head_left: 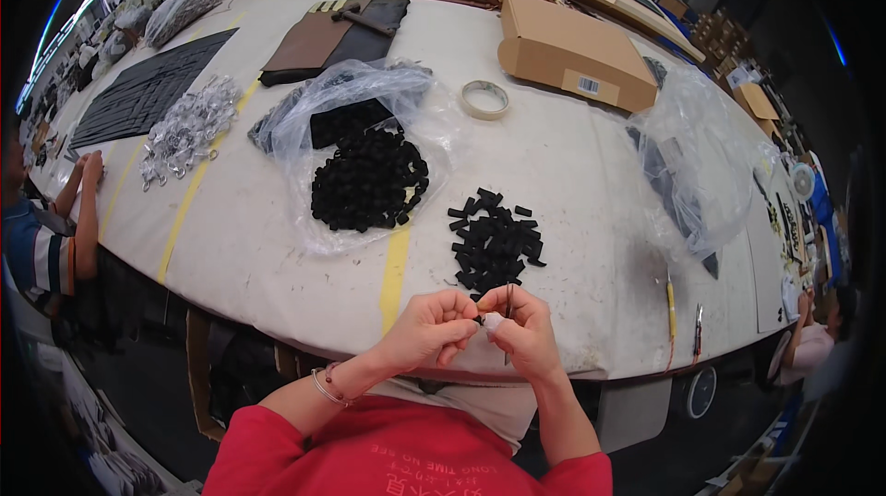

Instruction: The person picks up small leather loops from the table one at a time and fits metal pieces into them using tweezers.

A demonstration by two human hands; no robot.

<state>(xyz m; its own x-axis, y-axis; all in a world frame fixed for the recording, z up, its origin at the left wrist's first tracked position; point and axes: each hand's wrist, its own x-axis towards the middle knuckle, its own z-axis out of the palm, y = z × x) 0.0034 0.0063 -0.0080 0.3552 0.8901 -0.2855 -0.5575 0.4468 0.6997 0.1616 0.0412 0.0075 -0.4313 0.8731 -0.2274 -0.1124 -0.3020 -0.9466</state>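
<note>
Close in front of me, at the table's near edge, both hands meet. My left hand (432, 331) is closed in a pinch on a small black piece (479, 320), mostly hidden by the fingertips. My right hand (527, 334) is closed around a thin dark tool (508, 297) held upright; its exact kind is too small to make out. Something white covers the right thumb tip, touching the black piece. Just beyond the fingers lies a loose pile of short black tube-like pieces (496, 242). A larger heap of similar pieces (365, 182) spills from a clear plastic bag (323, 95).
A tape roll (484, 100) and a cardboard box (581, 48) lie farther back. A yellow-handled tool (671, 307) and a slim red-and-dark tool (699, 330) rest at right, near another plastic bag (706, 173). Metal rings in clear wrap (189, 122) lie left. Other people sit at both sides.
</note>
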